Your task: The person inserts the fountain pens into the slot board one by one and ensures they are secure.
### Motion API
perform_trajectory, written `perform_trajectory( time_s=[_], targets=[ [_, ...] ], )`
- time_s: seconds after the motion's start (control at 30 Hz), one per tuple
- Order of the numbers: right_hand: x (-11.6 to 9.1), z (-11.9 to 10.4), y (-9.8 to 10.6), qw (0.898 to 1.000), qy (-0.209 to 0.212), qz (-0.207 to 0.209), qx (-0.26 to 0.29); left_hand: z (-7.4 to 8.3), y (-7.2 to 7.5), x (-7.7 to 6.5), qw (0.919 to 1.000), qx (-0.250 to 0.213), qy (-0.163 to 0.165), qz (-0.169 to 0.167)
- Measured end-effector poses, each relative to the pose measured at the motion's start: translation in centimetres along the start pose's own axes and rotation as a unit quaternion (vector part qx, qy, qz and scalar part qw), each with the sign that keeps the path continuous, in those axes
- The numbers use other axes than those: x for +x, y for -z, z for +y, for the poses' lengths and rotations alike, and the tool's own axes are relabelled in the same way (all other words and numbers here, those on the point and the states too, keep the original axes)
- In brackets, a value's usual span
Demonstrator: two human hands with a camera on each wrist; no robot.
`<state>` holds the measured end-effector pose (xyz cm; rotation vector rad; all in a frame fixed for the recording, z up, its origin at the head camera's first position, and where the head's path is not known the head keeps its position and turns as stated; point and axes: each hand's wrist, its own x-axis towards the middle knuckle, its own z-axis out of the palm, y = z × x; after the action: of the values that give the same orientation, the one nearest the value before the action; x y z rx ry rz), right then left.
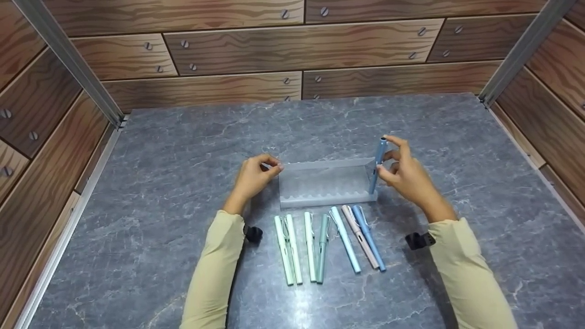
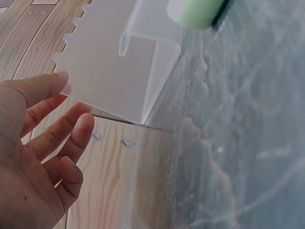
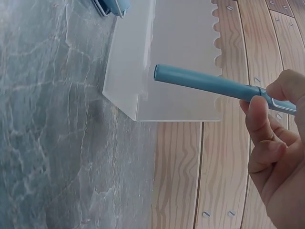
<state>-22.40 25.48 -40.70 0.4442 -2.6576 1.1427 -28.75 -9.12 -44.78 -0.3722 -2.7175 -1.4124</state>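
A translucent pen stand (image 1: 327,183) with a notched edge sits mid-table. At its upper left corner my left hand (image 1: 255,176) pinches the edge between thumb and fingers; the left wrist view shows that hand (image 2: 47,143) at the sheet's corner. With my right hand (image 1: 406,176) I grip a blue pen (image 1: 379,160) by its upper part, nearly upright over the stand's right end. In the right wrist view the blue pen (image 3: 205,82) angles across the stand (image 3: 181,100); whether its lower end touches is unclear.
Several pens lie in front of the stand: light green pens (image 1: 283,251), a darker green pen (image 1: 322,251), a pale aqua pen (image 1: 346,240), a greyish pink pen (image 1: 360,236) and a blue pen (image 1: 369,238). Wood-patterned panels (image 1: 237,50) border the marbled table (image 1: 183,123).
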Motion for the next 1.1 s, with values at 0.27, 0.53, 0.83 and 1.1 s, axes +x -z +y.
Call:
perform_trajectory(
  time_s=[0.27, 0.53, 0.83, 1.1],
  targets=[
    [0.1, 0.7, -0.5, 0.999, 0.025, 0.023, -0.003, -0.2, -0.1, -0.1, 0.9999, 0.008, 0.004, -0.005],
    [0.1, 1.1, -1.0, 1.000, 0.000, 0.008, 0.005, -0.3, -0.3, -0.2, 1.0000, -0.002, -0.004, -0.004],
    [0.3, 1.2, -1.1, 0.999, -0.024, -0.025, -0.034, -0.3, -0.2, -0.1, 1.0000, -0.001, 0.001, 0.000],
    [0.6, 1.4, -1.0, 0.997, -0.038, -0.040, -0.047, -0.1, 0.1, -0.1, 0.9999, 0.005, 0.004, -0.013]
  ],
)
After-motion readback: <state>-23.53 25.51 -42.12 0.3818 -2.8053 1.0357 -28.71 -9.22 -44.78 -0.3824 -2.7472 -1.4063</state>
